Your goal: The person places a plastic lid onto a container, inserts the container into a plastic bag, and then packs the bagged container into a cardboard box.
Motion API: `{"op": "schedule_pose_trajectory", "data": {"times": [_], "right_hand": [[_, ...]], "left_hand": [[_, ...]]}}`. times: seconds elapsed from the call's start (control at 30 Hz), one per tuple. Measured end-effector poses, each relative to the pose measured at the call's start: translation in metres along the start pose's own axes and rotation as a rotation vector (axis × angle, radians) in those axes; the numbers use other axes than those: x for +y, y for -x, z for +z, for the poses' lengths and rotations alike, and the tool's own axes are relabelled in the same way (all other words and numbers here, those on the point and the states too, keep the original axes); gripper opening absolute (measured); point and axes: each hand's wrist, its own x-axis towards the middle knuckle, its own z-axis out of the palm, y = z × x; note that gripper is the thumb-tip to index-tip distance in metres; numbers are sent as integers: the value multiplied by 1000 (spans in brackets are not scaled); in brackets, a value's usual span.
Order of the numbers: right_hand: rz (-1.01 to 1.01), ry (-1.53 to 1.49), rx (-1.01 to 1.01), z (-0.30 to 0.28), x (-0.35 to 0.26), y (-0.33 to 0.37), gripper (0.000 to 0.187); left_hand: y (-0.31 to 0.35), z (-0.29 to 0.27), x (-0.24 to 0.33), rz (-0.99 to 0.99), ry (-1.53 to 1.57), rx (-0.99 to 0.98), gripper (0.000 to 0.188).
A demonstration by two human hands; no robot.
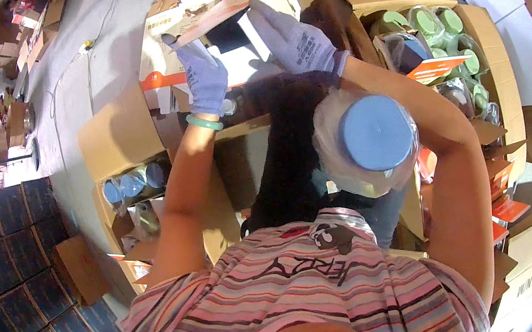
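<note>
Two gloved hands folding a small white-and-orange carton [236, 10] over open cardboard boxes, left hand [204, 78] with its grip closed on the carton's lower edge, right hand [294, 40] flat on its top flap, blue-lidded container in clear wrap [372, 138] tucked against the right forearm, green-lidded containers [443, 30] boxed beyond.

Both gloved hands [249, 58] raised, fingers curled

green-lidded jars [444, 27], perhaps boxed, tiled floor [31, 267]
</note>
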Motion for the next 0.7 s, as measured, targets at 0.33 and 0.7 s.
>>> {"op": "schedule_pose_trajectory", "data": {"times": [0.33,0.7], "right_hand": [[-255,-224,92,-48,-26,-34,87],[321,-43,-126,10,35,3,57]], "left_hand": [[-67,-101,39,-212,-168,-342,74],[-115,-21,51,199,-488,-776,92]]}}
